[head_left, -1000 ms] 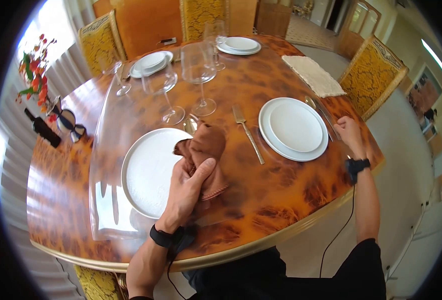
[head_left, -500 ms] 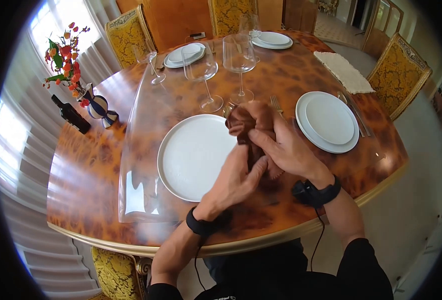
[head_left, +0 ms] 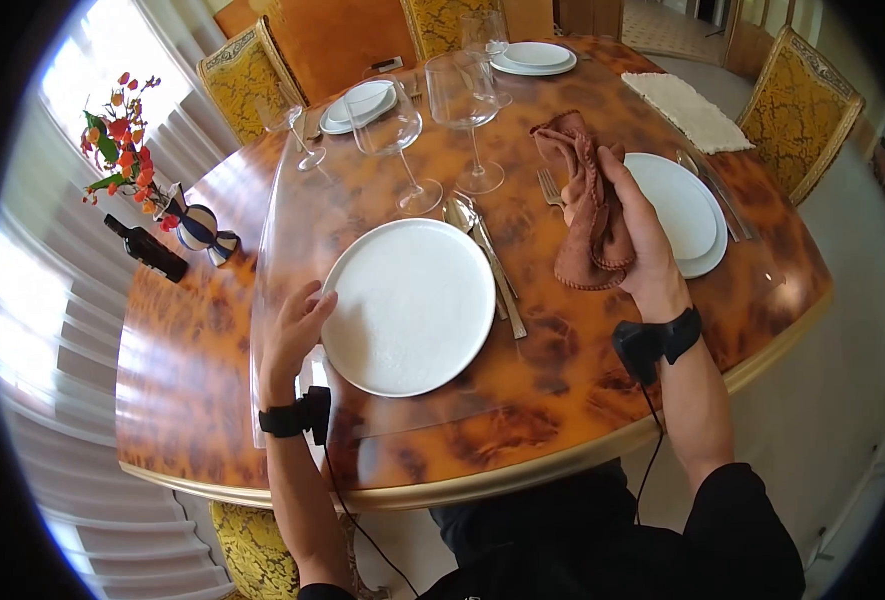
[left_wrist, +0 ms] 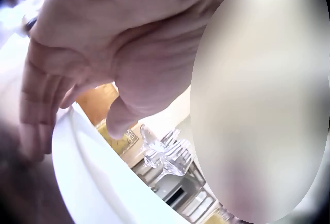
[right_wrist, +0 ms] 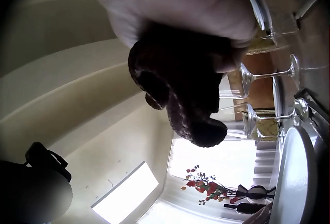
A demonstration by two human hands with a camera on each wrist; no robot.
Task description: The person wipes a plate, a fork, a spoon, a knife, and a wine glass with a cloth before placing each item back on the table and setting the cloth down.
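Note:
My right hand (head_left: 650, 245) grips a folded brown cloth napkin (head_left: 594, 225) with a stitched edge, raised over the table between two place settings. In the right wrist view the bunched napkin (right_wrist: 180, 85) hangs dark below the palm. A large round white plate (head_left: 412, 310) lies in front of me. My left hand (head_left: 294, 335) is at its left rim, thumb over the edge and fingers loosely extended. The left wrist view shows those fingers (left_wrist: 36, 115) pointing down beside the plate's rim (left_wrist: 67, 141). A knife (head_left: 497, 275) and a spoon (head_left: 454, 214) lie right of the plate.
Tall wine glasses (head_left: 405, 190) stand behind the plate. Stacked white plates (head_left: 717, 225) sit at right, partly behind my right hand, with a fork (head_left: 549, 185) on their left. A striped vase (head_left: 202, 228) with red flowers and a dark bottle (head_left: 147, 248) stand at left.
The right hand came in, took the napkin from the left hand and carried it right, uncovering the cutlery. The left hand let go and moved left to the plate's rim.

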